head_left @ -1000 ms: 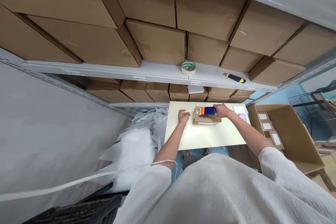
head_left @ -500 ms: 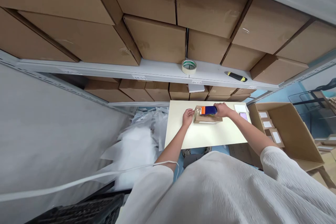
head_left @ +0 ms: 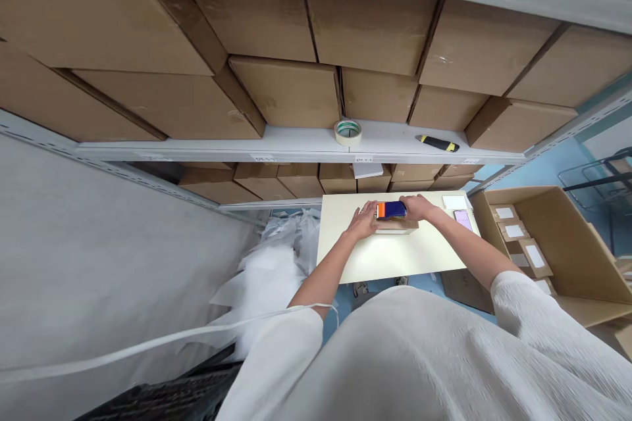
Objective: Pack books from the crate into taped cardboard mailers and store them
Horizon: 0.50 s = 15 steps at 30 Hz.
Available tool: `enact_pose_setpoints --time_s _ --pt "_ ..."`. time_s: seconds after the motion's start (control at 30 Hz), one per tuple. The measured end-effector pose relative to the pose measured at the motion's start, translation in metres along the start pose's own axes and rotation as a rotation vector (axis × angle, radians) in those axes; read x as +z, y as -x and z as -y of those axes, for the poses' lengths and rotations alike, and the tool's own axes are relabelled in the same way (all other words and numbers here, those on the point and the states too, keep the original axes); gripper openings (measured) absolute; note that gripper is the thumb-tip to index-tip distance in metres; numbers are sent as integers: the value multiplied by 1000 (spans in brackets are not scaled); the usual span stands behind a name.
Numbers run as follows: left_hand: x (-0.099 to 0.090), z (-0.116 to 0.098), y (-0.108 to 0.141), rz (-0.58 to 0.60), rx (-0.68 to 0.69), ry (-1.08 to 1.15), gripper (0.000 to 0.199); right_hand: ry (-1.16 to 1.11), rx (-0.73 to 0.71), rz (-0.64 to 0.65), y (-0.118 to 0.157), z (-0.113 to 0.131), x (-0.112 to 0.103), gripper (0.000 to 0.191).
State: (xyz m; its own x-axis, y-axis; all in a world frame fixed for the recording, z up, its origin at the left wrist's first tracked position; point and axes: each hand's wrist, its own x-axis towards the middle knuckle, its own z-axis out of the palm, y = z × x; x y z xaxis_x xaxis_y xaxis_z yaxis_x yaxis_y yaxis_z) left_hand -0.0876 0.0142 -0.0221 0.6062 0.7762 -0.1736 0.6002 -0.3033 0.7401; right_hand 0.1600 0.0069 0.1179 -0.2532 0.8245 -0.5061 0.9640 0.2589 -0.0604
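Note:
A small cardboard box (head_left: 395, 227) sits on the pale cream tabletop (head_left: 385, 256). Lying across its top is a dark blue and orange tape dispenser (head_left: 393, 210), which my right hand (head_left: 417, 207) grips by its right end. My left hand (head_left: 363, 221) rests flat on the left end of the box, its fingers stretched out and close to the orange end of the dispenser. The upper left part of the box is hidden under that hand and the dispenser.
A tape roll (head_left: 348, 132) and a black-yellow utility knife (head_left: 437, 143) lie on the shelf (head_left: 296, 139) among cardboard boxes. A phone (head_left: 463, 219) is at the table's right. Beside it stands a large open carton (head_left: 587, 243) holding small labelled boxes. White plastic bags (head_left: 269, 276) are heaped at left.
My left hand has moved from beside the box onto its left end, with the fingers spread over it. The dispenser stays on the box in my right hand. The view has shifted slightly.

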Motion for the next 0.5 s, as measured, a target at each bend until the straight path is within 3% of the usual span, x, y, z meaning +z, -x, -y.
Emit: enact_pose_setpoints --time_s 0.2,0.5 --pt "-3 0 -4 55 -56 -85 102 5 -32 21 8 -22 3 39" --pt "-4 -5 -5 88 -77 -161 101 -23 -45 -1 46 -97 22 37"
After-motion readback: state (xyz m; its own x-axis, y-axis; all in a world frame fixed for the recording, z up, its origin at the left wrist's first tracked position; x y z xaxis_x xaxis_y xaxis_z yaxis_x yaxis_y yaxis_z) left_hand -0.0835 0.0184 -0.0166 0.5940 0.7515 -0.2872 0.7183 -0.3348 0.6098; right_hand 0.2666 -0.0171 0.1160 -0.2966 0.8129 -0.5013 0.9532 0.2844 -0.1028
